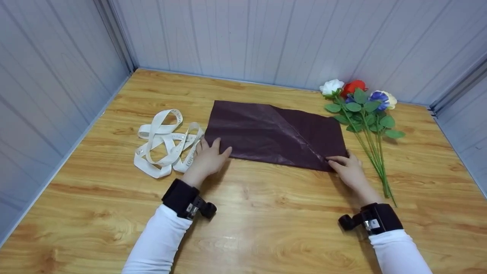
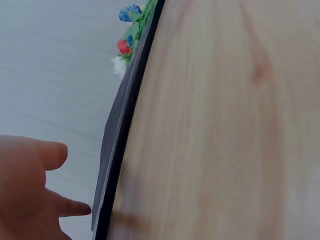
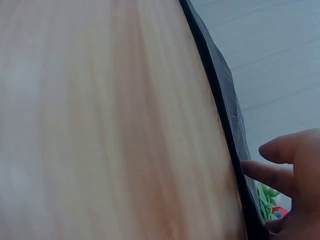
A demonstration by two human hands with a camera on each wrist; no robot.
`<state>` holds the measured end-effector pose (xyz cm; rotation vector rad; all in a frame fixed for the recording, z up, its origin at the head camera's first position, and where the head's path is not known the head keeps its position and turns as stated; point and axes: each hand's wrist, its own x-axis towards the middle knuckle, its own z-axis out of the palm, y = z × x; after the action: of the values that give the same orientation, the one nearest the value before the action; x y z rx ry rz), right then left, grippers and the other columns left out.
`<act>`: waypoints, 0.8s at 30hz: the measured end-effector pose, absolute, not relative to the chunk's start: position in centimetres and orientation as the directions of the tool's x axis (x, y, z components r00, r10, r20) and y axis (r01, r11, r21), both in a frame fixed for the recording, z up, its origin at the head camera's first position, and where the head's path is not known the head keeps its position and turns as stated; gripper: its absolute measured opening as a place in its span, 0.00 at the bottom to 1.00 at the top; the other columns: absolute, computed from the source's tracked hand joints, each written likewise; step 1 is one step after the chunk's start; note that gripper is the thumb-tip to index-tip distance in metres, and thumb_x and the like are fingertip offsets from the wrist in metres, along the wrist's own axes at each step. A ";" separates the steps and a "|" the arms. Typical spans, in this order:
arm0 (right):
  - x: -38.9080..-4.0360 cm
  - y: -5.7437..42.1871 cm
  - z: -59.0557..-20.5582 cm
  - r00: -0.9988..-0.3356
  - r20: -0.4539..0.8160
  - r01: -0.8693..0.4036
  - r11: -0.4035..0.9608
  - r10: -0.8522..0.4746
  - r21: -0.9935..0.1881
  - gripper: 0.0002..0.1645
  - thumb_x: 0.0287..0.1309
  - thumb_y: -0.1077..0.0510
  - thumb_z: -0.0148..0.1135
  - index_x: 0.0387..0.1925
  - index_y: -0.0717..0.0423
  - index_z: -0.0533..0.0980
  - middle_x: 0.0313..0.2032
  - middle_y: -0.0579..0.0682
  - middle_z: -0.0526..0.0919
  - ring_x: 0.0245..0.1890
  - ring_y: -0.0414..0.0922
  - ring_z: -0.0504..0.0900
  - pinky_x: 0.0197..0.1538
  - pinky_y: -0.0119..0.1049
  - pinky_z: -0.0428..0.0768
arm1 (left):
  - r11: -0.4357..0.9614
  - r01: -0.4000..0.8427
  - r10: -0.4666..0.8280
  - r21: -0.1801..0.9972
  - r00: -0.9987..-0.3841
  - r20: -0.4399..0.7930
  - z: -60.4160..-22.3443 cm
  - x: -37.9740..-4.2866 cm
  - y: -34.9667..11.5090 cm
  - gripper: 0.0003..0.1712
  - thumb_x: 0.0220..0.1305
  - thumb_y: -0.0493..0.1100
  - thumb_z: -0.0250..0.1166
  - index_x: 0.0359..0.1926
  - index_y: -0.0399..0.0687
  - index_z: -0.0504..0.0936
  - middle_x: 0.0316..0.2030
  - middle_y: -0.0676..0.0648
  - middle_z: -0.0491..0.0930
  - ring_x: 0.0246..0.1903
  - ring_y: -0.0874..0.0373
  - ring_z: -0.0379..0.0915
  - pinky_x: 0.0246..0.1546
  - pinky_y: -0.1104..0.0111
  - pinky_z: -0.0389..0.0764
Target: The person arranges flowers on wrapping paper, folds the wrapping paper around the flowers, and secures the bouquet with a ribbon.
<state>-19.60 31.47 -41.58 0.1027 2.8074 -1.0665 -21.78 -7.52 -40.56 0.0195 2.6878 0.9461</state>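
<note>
A folded sheet of dark maroon wrapping paper (image 1: pixel 258 133) lies flat on the table, with a diagonal crease toward its front right corner. At its front left corner, my left hand (image 1: pixel 211 158) rests with fingers spread; the left wrist view shows thumb and forefinger apart, the forefinger at the paper's edge (image 2: pixel 125 120). My right hand (image 1: pixel 349 169) touches the front right corner. In the right wrist view its thumb stands off from the forefinger, whose tip meets the paper (image 3: pixel 227 95). Neither hand visibly pinches the sheet. Some fingertips are hidden.
A loose white ribbon (image 1: pixel 163 144) with printed lettering lies in loops left of the paper, close to my left hand. Several artificial flowers on green stems (image 1: pixel 374 152) lie to the right, beside my right hand. Pale panel walls (image 1: pixel 243 42) bound the wooden table (image 1: pixel 266 220).
</note>
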 end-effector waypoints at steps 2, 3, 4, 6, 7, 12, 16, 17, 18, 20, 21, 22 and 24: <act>-19.7 31.4 -41.7 -0.989 -0.143 0.119 0.736 0.031 -0.667 0.25 0.67 0.53 0.50 0.57 0.68 0.72 0.69 0.76 0.38 0.68 0.72 0.36 0.67 0.63 0.43 | 0.768 -0.093 0.081 0.633 -0.967 -0.240 -40.7 -21.9 -7.7 0.40 0.70 0.61 0.45 0.73 0.41 0.50 0.70 0.25 0.31 0.71 0.33 0.26 0.69 0.44 0.37; -19.7 31.4 -41.8 -0.990 -0.137 0.121 0.731 0.038 -0.671 0.25 0.67 0.54 0.51 0.56 0.69 0.73 0.69 0.76 0.39 0.68 0.72 0.37 0.68 0.62 0.43 | 0.759 -0.099 0.067 0.644 -0.972 -0.227 -40.8 -21.9 -7.7 0.41 0.70 0.60 0.46 0.73 0.40 0.50 0.70 0.25 0.34 0.71 0.33 0.27 0.68 0.43 0.38; -19.7 31.3 -41.9 -0.990 -0.131 0.125 0.727 0.048 -0.675 0.24 0.67 0.54 0.51 0.56 0.69 0.73 0.69 0.76 0.41 0.68 0.72 0.38 0.68 0.62 0.44 | 0.747 -0.104 0.053 0.657 -0.975 -0.214 -40.9 -21.9 -7.8 0.41 0.70 0.60 0.46 0.72 0.40 0.51 0.70 0.25 0.36 0.71 0.34 0.29 0.68 0.43 0.39; -19.7 31.3 -42.0 -0.990 -0.123 0.137 0.715 0.071 -0.686 0.24 0.67 0.55 0.51 0.56 0.70 0.73 0.69 0.75 0.42 0.69 0.71 0.39 0.69 0.60 0.45 | 0.719 -0.112 0.024 0.686 -0.982 -0.186 -41.0 -22.0 -7.9 0.40 0.69 0.59 0.48 0.72 0.39 0.52 0.70 0.26 0.40 0.70 0.34 0.32 0.68 0.43 0.41; -19.8 31.3 -42.0 -0.989 -0.118 0.143 0.710 0.085 -0.690 0.24 0.67 0.55 0.51 0.56 0.70 0.72 0.69 0.75 0.43 0.69 0.71 0.40 0.69 0.60 0.45 | 0.705 -0.112 0.011 0.700 -0.986 -0.169 -41.1 -22.1 -8.0 0.40 0.69 0.58 0.49 0.72 0.39 0.52 0.70 0.27 0.43 0.70 0.35 0.34 0.67 0.43 0.43; -19.9 31.2 -42.2 -0.983 -0.074 0.169 0.678 0.168 -0.715 0.24 0.67 0.57 0.50 0.56 0.71 0.72 0.67 0.73 0.53 0.69 0.67 0.50 0.70 0.55 0.52 | 0.653 -0.095 -0.036 0.752 -0.995 -0.095 -41.0 -22.5 -8.0 0.38 0.68 0.55 0.51 0.71 0.38 0.55 0.68 0.29 0.51 0.67 0.36 0.44 0.66 0.47 0.52; -20.1 31.1 -42.4 -0.962 -0.034 0.203 0.623 0.271 -0.756 0.23 0.67 0.57 0.50 0.56 0.70 0.72 0.63 0.70 0.64 0.66 0.62 0.61 0.67 0.50 0.60 | 0.642 -0.098 -0.054 0.760 -0.995 -0.083 -40.7 -22.7 -7.9 0.37 0.68 0.54 0.51 0.70 0.38 0.57 0.67 0.30 0.55 0.66 0.36 0.48 0.66 0.49 0.54; -20.2 31.1 -42.4 -0.953 -0.026 0.212 0.606 0.300 -0.767 0.23 0.67 0.57 0.50 0.56 0.69 0.72 0.62 0.68 0.66 0.64 0.61 0.63 0.65 0.49 0.62 | 0.643 -0.105 -0.058 0.759 -0.994 -0.089 -40.7 -22.8 -7.9 0.37 0.68 0.54 0.51 0.70 0.38 0.57 0.67 0.30 0.55 0.66 0.36 0.49 0.66 0.49 0.54; -20.2 31.1 -42.3 -0.945 -0.018 0.220 0.591 0.328 -0.776 0.23 0.67 0.57 0.50 0.56 0.68 0.73 0.60 0.67 0.67 0.63 0.59 0.65 0.64 0.48 0.64 | 0.642 -0.110 -0.061 0.759 -0.994 -0.093 -40.7 -22.9 -8.0 0.37 0.68 0.54 0.51 0.69 0.38 0.58 0.67 0.30 0.56 0.66 0.36 0.49 0.65 0.49 0.55; -20.3 31.1 -42.3 -0.926 -0.005 0.233 0.562 0.377 -0.794 0.22 0.67 0.56 0.51 0.56 0.66 0.74 0.59 0.65 0.69 0.60 0.57 0.68 0.60 0.43 0.68 | 0.635 -0.118 -0.064 0.763 -0.993 -0.100 -40.6 -23.0 -8.2 0.36 0.68 0.54 0.51 0.69 0.37 0.58 0.66 0.30 0.57 0.65 0.35 0.50 0.65 0.49 0.56; -20.4 31.1 -42.3 -0.917 -0.003 0.242 0.550 0.399 -0.799 0.22 0.67 0.55 0.51 0.56 0.65 0.74 0.58 0.63 0.71 0.59 0.55 0.70 0.57 0.40 0.69 | 0.628 -0.119 -0.066 0.769 -0.993 -0.100 -40.6 -23.1 -8.3 0.37 0.68 0.54 0.51 0.69 0.36 0.58 0.66 0.30 0.57 0.65 0.35 0.51 0.65 0.49 0.56; -20.5 31.0 -42.2 -0.906 0.002 0.251 0.542 0.422 -0.802 0.22 0.66 0.55 0.51 0.55 0.64 0.74 0.57 0.62 0.72 0.57 0.53 0.72 0.55 0.36 0.70 | 0.616 -0.119 -0.067 0.778 -0.993 -0.098 -40.7 -23.3 -8.4 0.36 0.68 0.53 0.52 0.69 0.35 0.58 0.66 0.29 0.58 0.65 0.35 0.52 0.65 0.49 0.56; -20.7 31.0 -42.2 -0.883 0.018 0.262 0.524 0.469 -0.810 0.21 0.66 0.54 0.53 0.54 0.63 0.75 0.53 0.59 0.75 0.52 0.47 0.75 0.49 0.30 0.72 | 0.587 -0.111 -0.069 0.802 -0.994 -0.087 -40.7 -23.5 -8.6 0.35 0.68 0.51 0.52 0.68 0.33 0.59 0.65 0.30 0.60 0.65 0.35 0.54 0.66 0.51 0.56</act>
<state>-20.65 31.03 -42.23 0.7193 2.9416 -1.4956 -23.46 -8.65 -40.72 -0.1567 2.7571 1.3991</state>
